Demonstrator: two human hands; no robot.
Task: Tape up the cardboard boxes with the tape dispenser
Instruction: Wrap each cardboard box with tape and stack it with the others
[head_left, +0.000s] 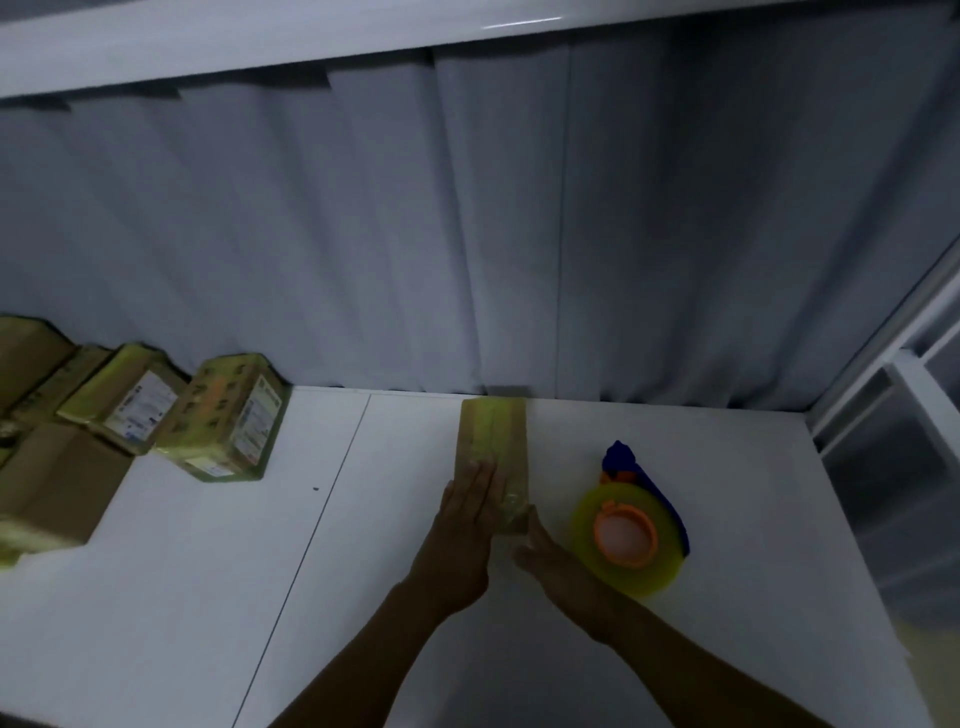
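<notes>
Cardboard box (491, 436) closed | left hand (462, 535) fingers flat on top | right hand (550, 561) fingers straight at its end

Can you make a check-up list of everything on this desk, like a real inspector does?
Surface: white table with a thin seam across it.
Job's things: cardboard box with yellowish tape along its top; tape dispenser lying to its right, apart from it; pile of taped boxes at the left edge.
Clutter: one dark speck.
Grips: left hand flat on the box; right hand open, fingers against its near end.
Cables: nothing seen.
Surroundings: grey curtain behind; white frame on the right.
</notes>
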